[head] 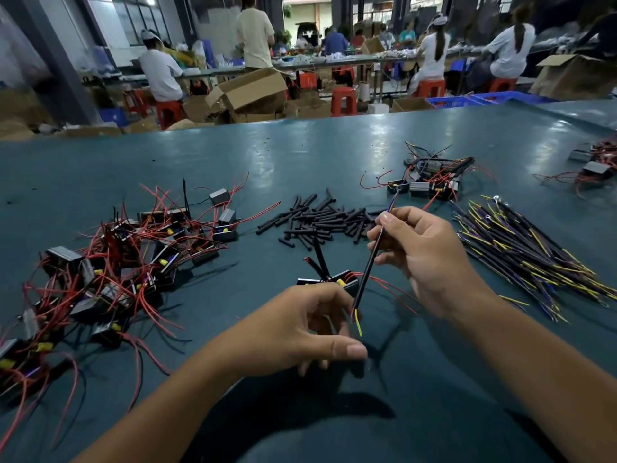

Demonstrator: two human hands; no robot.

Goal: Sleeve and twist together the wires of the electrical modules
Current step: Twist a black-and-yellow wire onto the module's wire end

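Head view: right hand (pixel 430 259) pinching a sleeved lead (pixel 370 262) between thumb and fingers, tilted, yellow tip down near the left hand (pixel 300 329). Left hand with fingers curled loosely, thumb out; whether holding a wire, cannot tell. Just beyond it, one module (pixel 334 282) on the table (pixel 233 155). Pile of modules (pixel 127 262) at left, black sleeves (pixel 320 218) in the middle, bundle of leads (pixel 521 248) at right, finished modules (pixel 430 182) farther back.
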